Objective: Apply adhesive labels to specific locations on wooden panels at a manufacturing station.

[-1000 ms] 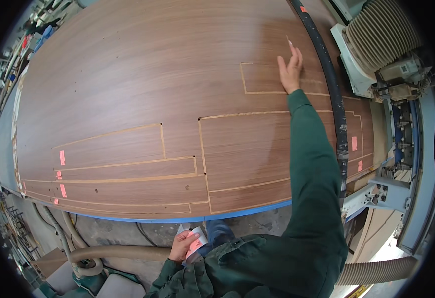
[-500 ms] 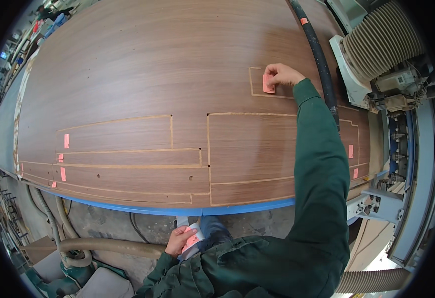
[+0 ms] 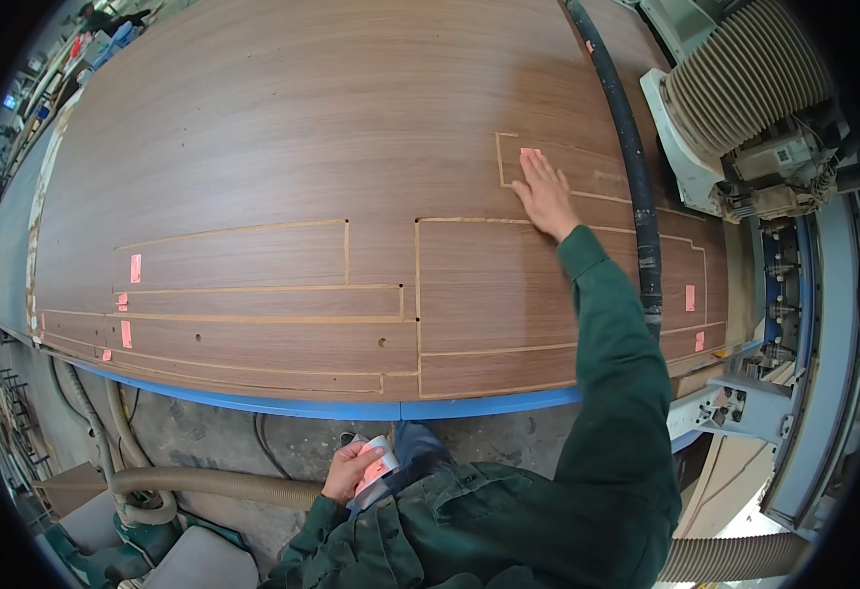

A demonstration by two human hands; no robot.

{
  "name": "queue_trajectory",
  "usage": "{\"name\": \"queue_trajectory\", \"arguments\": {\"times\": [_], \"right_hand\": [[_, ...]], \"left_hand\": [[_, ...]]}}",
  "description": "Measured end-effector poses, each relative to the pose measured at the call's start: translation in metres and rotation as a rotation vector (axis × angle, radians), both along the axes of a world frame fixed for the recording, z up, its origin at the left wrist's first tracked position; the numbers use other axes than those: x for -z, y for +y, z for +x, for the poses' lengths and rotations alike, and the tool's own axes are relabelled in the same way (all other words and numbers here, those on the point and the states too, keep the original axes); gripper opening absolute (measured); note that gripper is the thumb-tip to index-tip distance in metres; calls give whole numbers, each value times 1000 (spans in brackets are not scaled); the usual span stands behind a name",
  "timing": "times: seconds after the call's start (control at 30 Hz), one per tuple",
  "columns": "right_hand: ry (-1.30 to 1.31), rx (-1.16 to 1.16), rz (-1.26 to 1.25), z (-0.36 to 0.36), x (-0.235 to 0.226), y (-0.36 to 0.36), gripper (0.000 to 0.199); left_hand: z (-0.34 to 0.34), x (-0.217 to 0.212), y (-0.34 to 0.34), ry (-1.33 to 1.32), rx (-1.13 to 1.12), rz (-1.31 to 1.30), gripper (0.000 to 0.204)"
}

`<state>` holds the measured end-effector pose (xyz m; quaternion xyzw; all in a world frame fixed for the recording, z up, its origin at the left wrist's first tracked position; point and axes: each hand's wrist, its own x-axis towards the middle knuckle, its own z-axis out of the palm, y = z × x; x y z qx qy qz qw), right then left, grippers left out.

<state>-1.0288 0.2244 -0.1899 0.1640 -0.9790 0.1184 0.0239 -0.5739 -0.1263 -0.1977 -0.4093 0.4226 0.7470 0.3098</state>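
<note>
A large brown wood-grain panel (image 3: 273, 128) lies before me, cut with thin, pale grooves that outline several rectangles. My right hand (image 3: 548, 199) lies flat on its far right part, fingers stretched out over a pink label (image 3: 530, 151). Only the label's upper edge shows past the fingertips. Down by my body, my left hand (image 3: 346, 475) is closed round a roll of pink labels (image 3: 378, 463) on white backing. Other pink labels stick to cut pieces, such as one label (image 3: 135, 268) on the left and another label (image 3: 690, 297) at right.
A black hose (image 3: 626, 128) hangs across the panel's right side. Beyond it stand a machine with a ribbed duct (image 3: 749, 79) and a metal frame (image 3: 837, 344). A blue edge (image 3: 401, 409) runs along the panel's near side. A beige hose (image 3: 214, 483) crosses the floor at lower left.
My right hand has let go of the pink label, now on the panel, and flattened over it with fingers spread. My left hand still holds the roll of labels.
</note>
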Motion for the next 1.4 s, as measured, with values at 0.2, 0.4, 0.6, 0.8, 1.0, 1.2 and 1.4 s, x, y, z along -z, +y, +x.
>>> {"name": "queue_trajectory", "arguments": {"times": [0.2,0.4,0.6,0.8,1.0,1.2,1.4], "right_hand": [[96,231,-36,-9,32,-11,64],[-64,259,216,23,-2,-26,62],[-129,-219,41,132,-87,-110,42],[-1247,-264,-1204,357,-79,-234,34],[-1064,25,-1480,424,-76,-286,27],[-553,309,-1772,454,-73,-276,24],[-339,528,-1877,497,-74,-246,27]], "left_hand": [[5,-1,-4,44,26,22,8],[5,-22,-16,42,53,-80,9],[-10,-59,-48,446,191,-243,18],[-17,-97,-86,698,218,-233,17],[21,-103,-182,737,386,-111,22],[87,-78,-324,576,632,11,33],[139,-69,-423,584,655,-394,27]]}}
